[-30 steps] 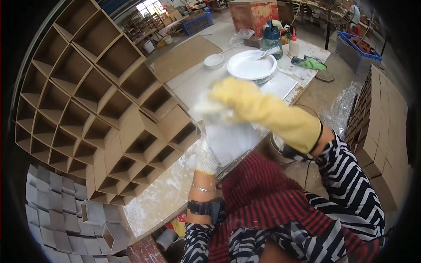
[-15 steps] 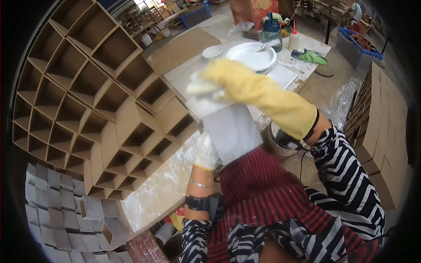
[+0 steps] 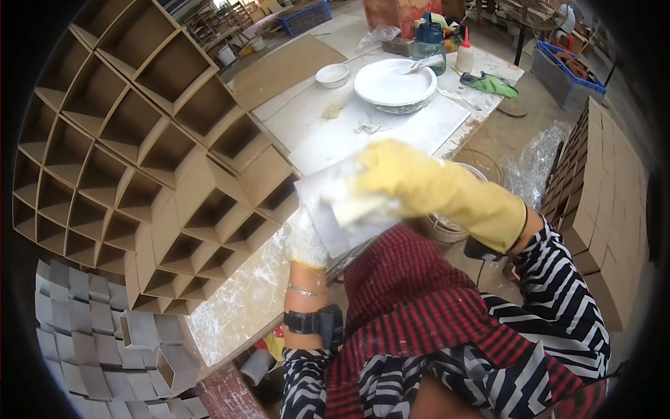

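Observation:
My left hand (image 3: 306, 241), in a white knit glove, holds a small box (image 3: 322, 227) with a white-smeared face turned up. Its fingers are mostly hidden behind the box. In a long yellow rubber glove, my right hand (image 3: 387, 171) is closed on a whitish pad (image 3: 361, 209), smeared by motion. The pad lies over the box's upper face and seems to touch it. Beyond my hands, a wide basin of white paste (image 3: 394, 80) stands on the worktable, with a brush (image 3: 424, 64) resting on its rim.
Stacked brown open boxes (image 3: 146, 133) rise at the left; whitened boxes (image 3: 91, 335) are piled below. On the table (image 3: 293, 129) are a white bowl (image 3: 332, 75), a teal jug (image 3: 428, 49), a red-tipped bottle (image 3: 465, 54) and a green glove (image 3: 490, 84). More boxes (image 3: 600, 202) stand right.
My right hand has come down and nearer with the pad, from above the table onto the box. My left hand has shifted slightly left, tilting the box.

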A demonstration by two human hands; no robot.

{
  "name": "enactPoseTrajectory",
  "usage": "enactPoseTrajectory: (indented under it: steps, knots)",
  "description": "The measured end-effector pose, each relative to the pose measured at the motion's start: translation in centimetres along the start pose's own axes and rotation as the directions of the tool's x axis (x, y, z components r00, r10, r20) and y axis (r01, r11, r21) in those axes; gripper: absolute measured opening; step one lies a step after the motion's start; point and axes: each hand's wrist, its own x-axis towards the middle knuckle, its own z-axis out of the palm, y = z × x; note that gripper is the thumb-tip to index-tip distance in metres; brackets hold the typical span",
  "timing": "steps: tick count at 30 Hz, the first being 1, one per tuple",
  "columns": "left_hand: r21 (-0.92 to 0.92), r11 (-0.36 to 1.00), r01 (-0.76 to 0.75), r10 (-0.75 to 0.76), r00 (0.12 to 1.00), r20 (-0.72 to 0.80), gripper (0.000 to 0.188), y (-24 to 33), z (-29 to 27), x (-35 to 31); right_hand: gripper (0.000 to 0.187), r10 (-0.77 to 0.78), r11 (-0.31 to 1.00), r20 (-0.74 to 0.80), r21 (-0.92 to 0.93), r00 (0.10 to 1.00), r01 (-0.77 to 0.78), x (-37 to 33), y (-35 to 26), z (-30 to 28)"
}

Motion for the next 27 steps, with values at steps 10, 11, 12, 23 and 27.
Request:
enactPoseTrajectory:
  steps: [10,11,12,23,27]
  knots:
    - [0.077,0.997,0.017,-0.025,0.994,0.105,0.040,1.7,0.2,1.2,0.059,-0.200,0.955,-0.030,-0.228,0.979,0.188,1.4,-0.9,-0.1]
    - [0.083,0.996,0.019,-0.028,0.994,0.106,0.040,1.2,0.7,0.8,0.057,-0.141,0.939,0.133,-0.296,0.981,0.175,1.4,-2.4,0.2]
    - [-0.626,0.770,0.125,-0.027,0.986,0.164,0.038,-0.4,1.2,-0.2,0.055,-0.069,0.915,0.289,-0.364,0.955,0.177,1.7,-3.7,0.2]
    - [-0.558,0.828,-0.048,-0.049,0.986,-0.158,0.030,-3.4,0.4,-1.4,0.055,0.455,0.645,-0.282,0.759,0.845,-0.094,2.3,3.4,-2.8]
    - [-0.999,-0.042,-0.032,-0.307,0.952,-0.018,0.029,-0.1,0.8,-0.7,0.055,0.416,0.490,-0.240,0.872,0.877,0.006,2.2,2.8,-1.8]
